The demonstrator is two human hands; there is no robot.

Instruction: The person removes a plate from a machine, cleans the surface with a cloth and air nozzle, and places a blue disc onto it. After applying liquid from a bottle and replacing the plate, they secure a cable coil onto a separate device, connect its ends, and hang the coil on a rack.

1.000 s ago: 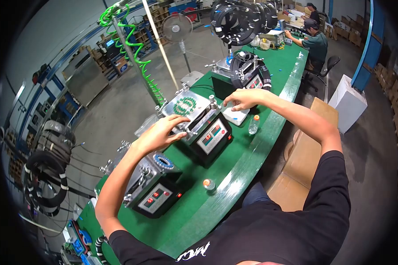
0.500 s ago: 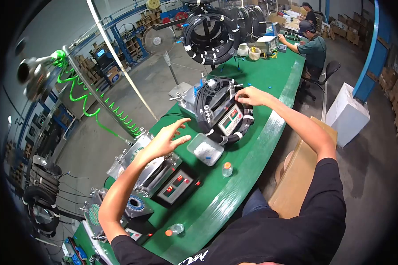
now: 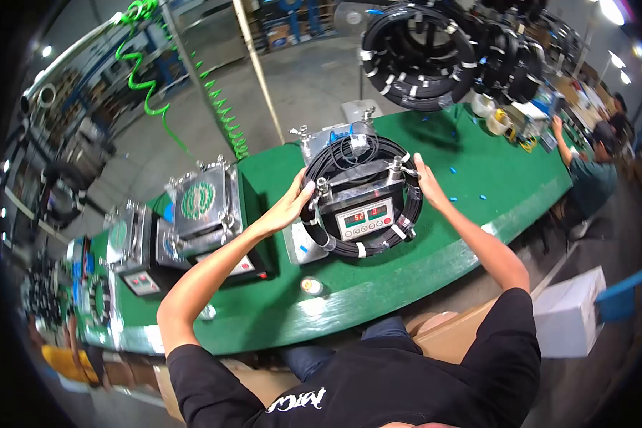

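A thick coil of black cable, bound with bits of white tape, stands around the front of a machine with a lit red display. My left hand grips the coil's left side, thumb towards me. On the opposite side my right hand holds the coil's right edge, its fingers partly hidden behind. A thinner loop of cable with a clear-wrapped end lies at the top of the coil. Left of the coil, partly covered by it, is a plastic tray with a small blue piece.
Two similar machines stand to the left on the green table. A small bottle is near the front edge. More black coils hang behind. A seated person works at right.
The view has swung round to face the coil. My left hand has gone from open in the air to the coil's left side; my right hand is now at its right edge.
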